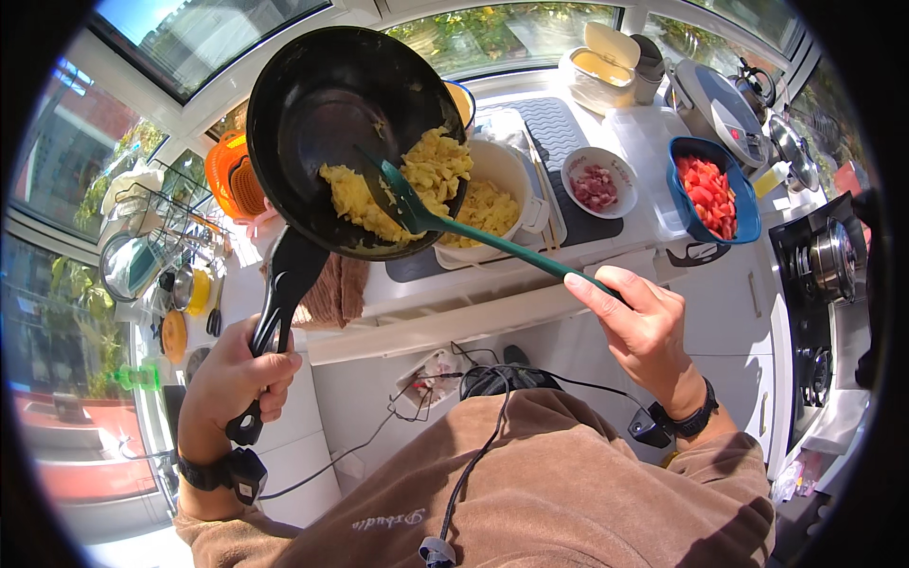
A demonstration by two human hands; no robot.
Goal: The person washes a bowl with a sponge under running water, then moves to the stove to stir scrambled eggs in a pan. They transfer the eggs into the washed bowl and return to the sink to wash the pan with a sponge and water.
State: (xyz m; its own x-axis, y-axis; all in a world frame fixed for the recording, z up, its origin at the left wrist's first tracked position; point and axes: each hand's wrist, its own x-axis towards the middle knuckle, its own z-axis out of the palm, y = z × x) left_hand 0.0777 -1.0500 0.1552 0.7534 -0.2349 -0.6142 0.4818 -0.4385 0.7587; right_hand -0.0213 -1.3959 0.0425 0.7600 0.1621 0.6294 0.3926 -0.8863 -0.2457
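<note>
My left hand grips the black handle of a dark wok, which is tilted over a cream pot. Scrambled egg clings along the wok's lower right side. More egg lies inside the pot. In my right hand is the end of a green spatula. Its blade rests in the wok among the egg and is partly hidden by it. The wok's rim covers the left part of the pot.
Right of the pot stand a white bowl of raw meat pieces and a blue container of chopped tomato. Wooden chopsticks lie beside the pot. An orange colander and a brown towel are at left. A gas stove is far right.
</note>
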